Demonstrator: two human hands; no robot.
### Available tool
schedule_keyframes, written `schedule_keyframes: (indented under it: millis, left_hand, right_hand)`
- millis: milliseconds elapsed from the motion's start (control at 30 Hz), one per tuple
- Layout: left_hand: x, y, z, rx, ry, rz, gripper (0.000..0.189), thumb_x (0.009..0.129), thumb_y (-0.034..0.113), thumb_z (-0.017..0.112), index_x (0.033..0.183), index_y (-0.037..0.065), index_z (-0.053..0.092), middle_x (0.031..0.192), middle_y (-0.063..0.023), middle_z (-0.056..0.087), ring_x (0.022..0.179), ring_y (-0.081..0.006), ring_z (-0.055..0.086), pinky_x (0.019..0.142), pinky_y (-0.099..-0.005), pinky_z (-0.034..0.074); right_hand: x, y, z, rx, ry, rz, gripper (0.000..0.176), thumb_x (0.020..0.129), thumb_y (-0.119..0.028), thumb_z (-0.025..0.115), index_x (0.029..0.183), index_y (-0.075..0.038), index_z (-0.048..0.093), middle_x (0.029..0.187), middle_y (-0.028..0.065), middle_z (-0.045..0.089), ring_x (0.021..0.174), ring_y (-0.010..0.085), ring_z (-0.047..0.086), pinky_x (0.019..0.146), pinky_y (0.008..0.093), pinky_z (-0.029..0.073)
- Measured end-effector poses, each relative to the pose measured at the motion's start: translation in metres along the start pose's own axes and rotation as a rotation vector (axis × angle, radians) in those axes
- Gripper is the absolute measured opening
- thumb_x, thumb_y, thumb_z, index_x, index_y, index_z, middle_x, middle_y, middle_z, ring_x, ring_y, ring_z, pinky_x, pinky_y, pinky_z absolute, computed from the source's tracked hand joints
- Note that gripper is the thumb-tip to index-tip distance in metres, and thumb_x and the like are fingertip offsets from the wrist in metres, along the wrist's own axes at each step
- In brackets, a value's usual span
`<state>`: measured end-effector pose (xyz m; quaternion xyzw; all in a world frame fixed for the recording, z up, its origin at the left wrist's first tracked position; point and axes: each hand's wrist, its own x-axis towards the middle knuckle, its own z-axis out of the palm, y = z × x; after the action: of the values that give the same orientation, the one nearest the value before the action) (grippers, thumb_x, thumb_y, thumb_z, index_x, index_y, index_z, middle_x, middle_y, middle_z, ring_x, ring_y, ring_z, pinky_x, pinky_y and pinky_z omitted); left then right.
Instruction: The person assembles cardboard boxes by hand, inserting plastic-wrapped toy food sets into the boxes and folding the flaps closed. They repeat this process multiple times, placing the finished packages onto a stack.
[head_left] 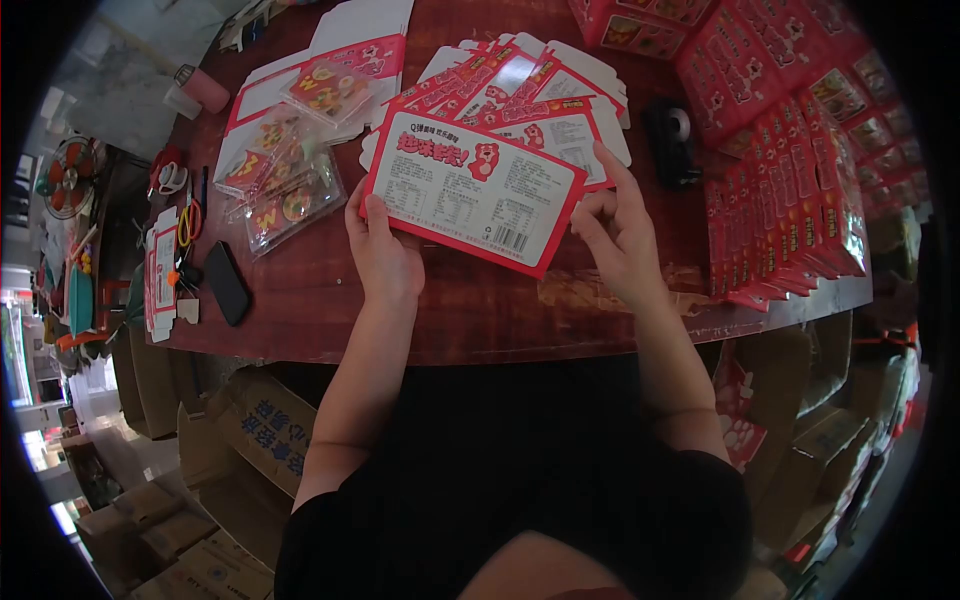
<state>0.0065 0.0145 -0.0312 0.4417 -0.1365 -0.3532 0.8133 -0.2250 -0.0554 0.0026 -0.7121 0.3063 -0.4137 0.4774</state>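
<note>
A flat red-and-white printed cardboard box (478,190) is held over the table, its text panel, bear picture and barcode facing up. My left hand (382,245) grips its left end, thumb on top at the edge and fingers beneath. At the right end is my right hand (625,235), with thumb and bent fingers closed at the box's edge. Its index finger stretches up along that end. Behind the held box lies a pile of similar printed boxes (575,130), overlapping one another.
Clear plastic packs (295,200) lie at the left on white-and-red cartons. Nearby are a black phone (227,283), yellow-handled scissors (187,226) and a pink bottle (203,89). A black tape dispenser (672,145) stands before stacked red boxes (785,205). Open brown cartons (240,430) sit below the table edge.
</note>
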Motion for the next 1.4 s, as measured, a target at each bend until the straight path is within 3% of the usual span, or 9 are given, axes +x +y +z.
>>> schedule_keyframes:
  millis: [200, 400, 633, 733, 833, 933, 1033, 1233, 1400]
  left_hand:
    - [-0.001, 0.008, -0.001, -0.054, -0.006, -0.075, 0.032, 0.096, 0.021, 0.043, 0.123, 0.005, 0.037, 0.118, -0.0098, 0.051, 0.106, -0.0200, 0.053, 0.088, -0.0359, 0.048]
    - [-0.001, 0.004, -0.004, -0.110, -0.028, -0.181, 0.033, 0.095, 0.023, 0.045, 0.121, 0.003, 0.041, 0.118, -0.0098, 0.052, 0.107, -0.0200, 0.053, 0.091, -0.0367, 0.046]
    - [-0.004, 0.004, 0.001, -0.201, -0.121, -0.151, 0.032, 0.094, 0.022, 0.048, 0.119, 0.002, 0.043, 0.118, -0.0098, 0.054, 0.104, -0.0217, 0.055, 0.092, -0.0372, 0.045]
    - [-0.019, 0.001, 0.017, -0.071, -0.080, 0.174, 0.029, 0.093, 0.014, 0.050, 0.118, 0.002, 0.046, 0.116, -0.0122, 0.056, 0.106, -0.0253, 0.055, 0.089, -0.0399, 0.046]
    - [-0.042, 0.008, 0.025, 0.610, -0.550, 0.970, 0.026, 0.085, 0.008, 0.059, 0.109, 0.005, 0.053, 0.108, -0.0142, 0.059, 0.108, -0.0293, 0.055, 0.086, -0.0409, 0.046]
    - [-0.055, 0.005, 0.036, 0.693, -1.049, 1.152, 0.027, 0.073, 0.019, 0.071, 0.099, 0.018, 0.064, 0.101, -0.0056, 0.062, 0.109, -0.0299, 0.054, 0.096, -0.0432, 0.038]
    - [-0.062, 0.000, 0.056, 0.903, -0.850, 1.348, 0.038, 0.069, 0.026, 0.075, 0.104, 0.021, 0.061, 0.116, -0.0046, 0.054, 0.123, -0.0300, 0.040, 0.104, -0.0468, 0.028]
    - [-0.029, -0.007, 0.032, 0.987, -0.761, 0.888, 0.042, 0.069, 0.016, 0.075, 0.106, 0.010, 0.058, 0.122, -0.0099, 0.047, 0.124, -0.0356, 0.036, 0.099, -0.0462, 0.033]
    - [-0.019, -0.024, 0.012, 0.978, -0.631, 0.716, 0.027, 0.073, 0.003, 0.068, 0.098, 0.009, 0.061, 0.115, -0.0095, 0.051, 0.118, -0.0328, 0.043, 0.094, -0.0415, 0.038]
  right_hand:
    - [0.003, 0.011, 0.015, 0.023, 0.137, 0.292, 0.065, 0.083, -0.014, 0.065, 0.136, -0.006, 0.029, 0.077, 0.0012, 0.057, 0.070, 0.0075, 0.054, 0.064, 0.0222, 0.042]
    - [-0.001, 0.041, 0.012, 0.908, -0.044, 0.363, 0.058, 0.087, -0.023, 0.061, 0.135, -0.008, 0.032, 0.077, -0.0027, 0.053, 0.066, 0.0044, 0.049, 0.057, 0.0176, 0.036]
    - [0.000, 0.029, 0.013, 0.479, 0.291, 0.175, 0.057, 0.090, -0.027, 0.055, 0.136, -0.008, 0.028, 0.086, 0.0007, 0.050, 0.070, 0.0056, 0.048, 0.055, 0.0188, 0.035]
    - [-0.006, 0.004, 0.010, 0.427, 0.235, 0.010, 0.073, 0.087, -0.035, 0.059, 0.140, -0.008, 0.018, 0.102, 0.0057, 0.048, 0.082, 0.0096, 0.052, 0.061, 0.0208, 0.038]
    - [-0.010, -0.032, 0.002, 0.650, 0.068, 0.078, 0.085, 0.077, -0.035, 0.070, 0.140, -0.006, 0.021, 0.127, 0.0109, 0.043, 0.104, 0.0169, 0.053, 0.085, 0.0285, 0.044]
    - [-0.012, -0.057, -0.011, 0.637, 0.059, 0.206, 0.071, 0.075, -0.013, 0.071, 0.135, -0.002, 0.034, 0.129, 0.0131, 0.044, 0.109, 0.0184, 0.051, 0.094, 0.0318, 0.042]
    - [-0.017, -0.066, -0.038, 0.517, 0.219, 0.156, 0.063, 0.076, -0.003, 0.064, 0.133, 0.001, 0.036, 0.122, 0.0138, 0.050, 0.108, 0.0189, 0.052, 0.093, 0.0312, 0.042]
    - [-0.038, -0.102, -0.181, 0.170, 0.822, -0.394, 0.041, 0.085, 0.000, 0.054, 0.125, 0.002, 0.044, 0.113, 0.0163, 0.055, 0.098, 0.0206, 0.058, 0.081, 0.0316, 0.050]
    - [-0.066, -0.094, -0.308, -0.417, 0.830, -0.173, 0.035, 0.086, -0.011, 0.057, 0.119, -0.002, 0.054, 0.115, 0.0137, 0.054, 0.097, 0.0206, 0.058, 0.083, 0.0310, 0.049]
